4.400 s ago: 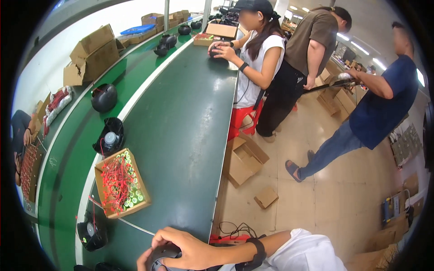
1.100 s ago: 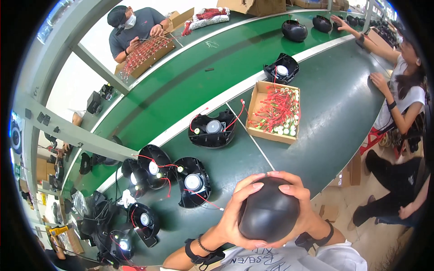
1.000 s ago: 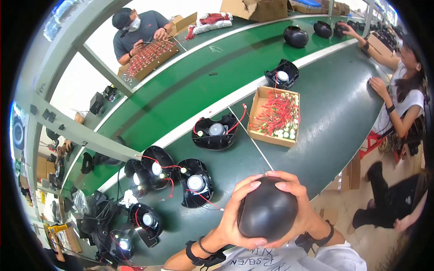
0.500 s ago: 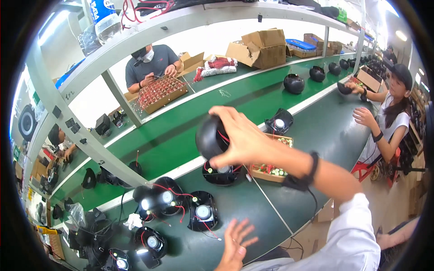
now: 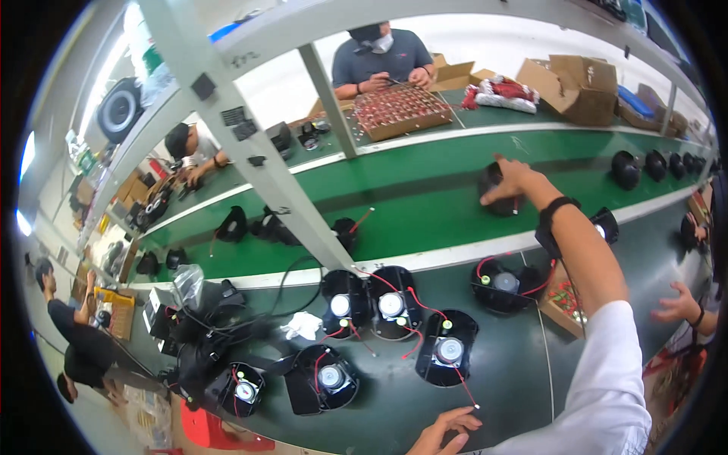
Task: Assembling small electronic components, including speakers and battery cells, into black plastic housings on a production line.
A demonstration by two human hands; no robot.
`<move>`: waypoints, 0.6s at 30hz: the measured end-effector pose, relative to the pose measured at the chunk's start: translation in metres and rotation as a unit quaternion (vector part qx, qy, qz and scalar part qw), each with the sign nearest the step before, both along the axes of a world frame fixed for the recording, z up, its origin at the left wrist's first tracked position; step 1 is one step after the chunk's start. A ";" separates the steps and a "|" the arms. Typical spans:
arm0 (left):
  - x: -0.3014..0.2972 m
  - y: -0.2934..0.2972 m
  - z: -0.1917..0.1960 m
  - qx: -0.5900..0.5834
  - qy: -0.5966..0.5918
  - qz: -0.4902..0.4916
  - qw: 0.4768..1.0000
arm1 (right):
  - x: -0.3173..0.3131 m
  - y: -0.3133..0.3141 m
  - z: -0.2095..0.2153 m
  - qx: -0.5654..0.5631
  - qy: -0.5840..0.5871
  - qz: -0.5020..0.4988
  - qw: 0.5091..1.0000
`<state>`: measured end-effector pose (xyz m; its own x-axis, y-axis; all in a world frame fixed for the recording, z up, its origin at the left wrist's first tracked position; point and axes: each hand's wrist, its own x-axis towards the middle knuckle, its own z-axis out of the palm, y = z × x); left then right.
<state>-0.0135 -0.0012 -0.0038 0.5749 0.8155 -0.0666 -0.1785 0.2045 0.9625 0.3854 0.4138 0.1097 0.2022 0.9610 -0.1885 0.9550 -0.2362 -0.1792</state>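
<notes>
My right hand reaches over the green belt with its fingers wrapped round a black rounded shell, a little blurred. Whether the shell rests on the belt I cannot tell. At the bench's near edge, my left hand is empty, with fingers and thumb apart. Its fingertips are close to the white plug of a red wire. That wire comes from a black half-shell with a round silver speaker. Another black shell with red wires sits on the bench below my right forearm.
Several more speaker half-shells lie on the dark bench, with tangled black cables at left. A carton of small parts is by my forearm. A slanted grey post stands before the belt. Co-workers sit across and at right.
My right hand has carried the black shell away from me, out over the belt. My left hand now lies nearer the red wire's plug. The view has swung left.
</notes>
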 end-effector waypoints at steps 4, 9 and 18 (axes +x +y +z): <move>-0.015 -0.001 0.029 0.036 0.086 -0.009 0.996 | -0.083 -0.006 0.012 0.162 -0.095 0.071 0.980; -0.030 -0.014 0.029 0.022 0.155 0.003 0.988 | -0.218 0.012 -0.030 0.116 0.074 0.389 0.911; -0.011 -0.020 0.016 0.122 0.132 0.145 0.973 | -0.297 0.013 -0.059 0.236 0.145 0.331 0.902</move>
